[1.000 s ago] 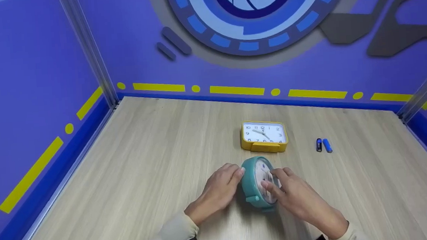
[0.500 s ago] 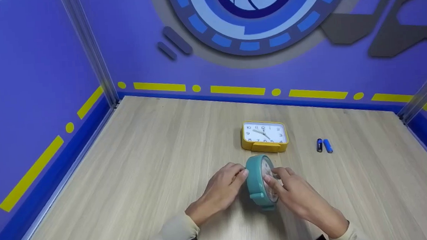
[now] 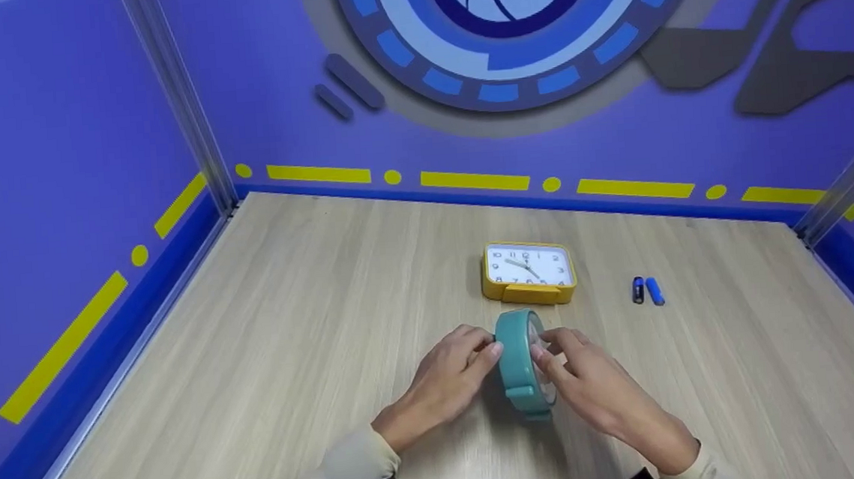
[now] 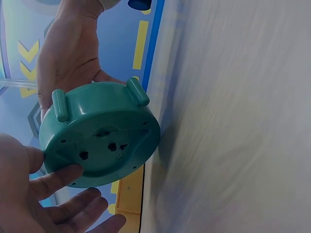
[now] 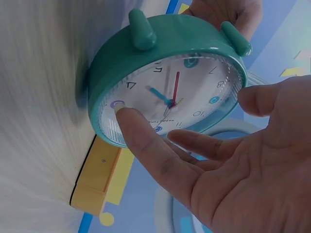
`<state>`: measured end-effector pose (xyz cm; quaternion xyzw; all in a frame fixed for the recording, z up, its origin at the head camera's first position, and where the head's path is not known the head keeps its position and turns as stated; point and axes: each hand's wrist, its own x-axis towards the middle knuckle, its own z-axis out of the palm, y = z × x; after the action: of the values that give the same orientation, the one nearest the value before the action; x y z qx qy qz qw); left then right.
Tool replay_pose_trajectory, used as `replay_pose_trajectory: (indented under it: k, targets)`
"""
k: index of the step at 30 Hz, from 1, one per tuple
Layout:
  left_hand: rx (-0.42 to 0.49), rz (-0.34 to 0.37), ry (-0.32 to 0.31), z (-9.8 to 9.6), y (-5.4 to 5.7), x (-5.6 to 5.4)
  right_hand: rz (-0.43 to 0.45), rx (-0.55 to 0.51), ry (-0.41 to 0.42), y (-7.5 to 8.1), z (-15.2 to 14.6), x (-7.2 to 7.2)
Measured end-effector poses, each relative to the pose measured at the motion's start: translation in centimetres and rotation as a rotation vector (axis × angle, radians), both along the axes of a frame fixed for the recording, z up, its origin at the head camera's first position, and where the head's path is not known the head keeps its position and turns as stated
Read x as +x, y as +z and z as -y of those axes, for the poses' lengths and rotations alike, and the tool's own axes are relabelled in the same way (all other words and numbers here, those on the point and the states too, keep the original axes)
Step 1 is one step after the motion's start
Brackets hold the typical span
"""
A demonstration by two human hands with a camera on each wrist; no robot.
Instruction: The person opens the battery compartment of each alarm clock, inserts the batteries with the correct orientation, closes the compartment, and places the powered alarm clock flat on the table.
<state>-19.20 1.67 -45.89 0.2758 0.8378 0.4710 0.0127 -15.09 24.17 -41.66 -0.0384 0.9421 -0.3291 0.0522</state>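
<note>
Head view: left hand and right hand, grip loosely apart, both touching teal clock.

A round alarm clock in glossy teal plastic stands between the left hand and right hand, blocking the direct way across. Just beyond it, ahead of both, a rectangular yellow plastic clock obstructs the middle. The pale wood-grain bench lies open leftward of the left hand. Forward and right of the right hand, two small blue cylindrical batteries leave a passable lane beside the yellow clock.
</note>
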Motion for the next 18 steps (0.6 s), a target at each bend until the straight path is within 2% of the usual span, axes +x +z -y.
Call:
replay_pose_trajectory:
  k: [6, 12, 18]
  targets:
    - [0.010, -0.009, -0.008, -0.09, 0.03, 0.08, 0.009, -0.022, -0.005, 0.13, 0.12, 0.11]
    - [0.013, -0.024, -0.022, -0.20, -0.05, 0.18, 0.024, -0.110, -0.033, 0.02, 0.16, 0.20]
    - [-0.001, -0.006, -0.032, -0.37, 0.07, 0.33, 0.050, -0.153, -0.041, -0.28, 0.23, -0.03]
